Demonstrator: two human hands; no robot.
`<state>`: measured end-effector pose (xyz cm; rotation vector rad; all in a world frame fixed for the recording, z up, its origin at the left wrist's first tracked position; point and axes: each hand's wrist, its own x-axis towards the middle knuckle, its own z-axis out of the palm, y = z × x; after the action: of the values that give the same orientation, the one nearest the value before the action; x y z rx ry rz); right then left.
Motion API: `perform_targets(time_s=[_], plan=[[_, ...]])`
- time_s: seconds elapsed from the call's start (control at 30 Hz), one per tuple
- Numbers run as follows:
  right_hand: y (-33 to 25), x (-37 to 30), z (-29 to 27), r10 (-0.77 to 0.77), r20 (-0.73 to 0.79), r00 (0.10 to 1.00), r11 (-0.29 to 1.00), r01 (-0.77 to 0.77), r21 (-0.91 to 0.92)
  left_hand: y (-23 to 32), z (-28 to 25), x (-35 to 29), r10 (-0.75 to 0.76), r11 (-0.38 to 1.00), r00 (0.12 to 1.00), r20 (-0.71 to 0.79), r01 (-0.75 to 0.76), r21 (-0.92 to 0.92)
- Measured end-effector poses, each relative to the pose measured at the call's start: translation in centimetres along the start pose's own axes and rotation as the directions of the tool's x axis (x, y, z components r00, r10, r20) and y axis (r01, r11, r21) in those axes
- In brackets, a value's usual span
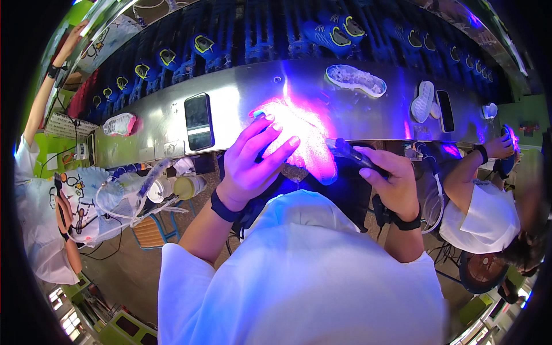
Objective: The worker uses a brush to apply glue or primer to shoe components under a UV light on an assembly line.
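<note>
A shoe [315, 146] is under a glaring pink and violet light at the table's front edge, its details washed out. My left hand [248, 164] grips it from the left, fingers bent over its side. My right hand [395, 183] is closed round a dark-handled tool [357, 155], whose tip points left at the shoe's right side. The glare hides what kind of tool it is and whether the tip touches.
A metal table edge holds a phone [199, 122], a pale shoe sole [356, 80], a second sole [422, 101] and another phone [445, 111]. Behind runs a rack of blue shoes [338, 35]. Co-workers sit left [43, 213] and right [483, 215]. Hoses and a jar [188, 187] are at left.
</note>
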<state>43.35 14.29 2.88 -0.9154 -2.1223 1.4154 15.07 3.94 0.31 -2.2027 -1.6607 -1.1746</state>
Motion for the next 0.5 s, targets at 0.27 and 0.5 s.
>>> perform_targets(time_s=[0.27, 0.5], plan=[[3.0, -1.4, 0.1, 0.072, 0.019, 0.997, 0.995, -0.073, 0.073, -2.0, 0.5, -0.1, -0.094, 0.993, 0.993, 0.068, 0.099, -0.069], [8.7, -1.1, -0.6, 0.250, -0.113, 0.962, 0.966, -0.240, 0.099, -13.5, 4.5, 3.5, -0.552, 0.662, 0.784, 0.285, 0.620, -0.422]])
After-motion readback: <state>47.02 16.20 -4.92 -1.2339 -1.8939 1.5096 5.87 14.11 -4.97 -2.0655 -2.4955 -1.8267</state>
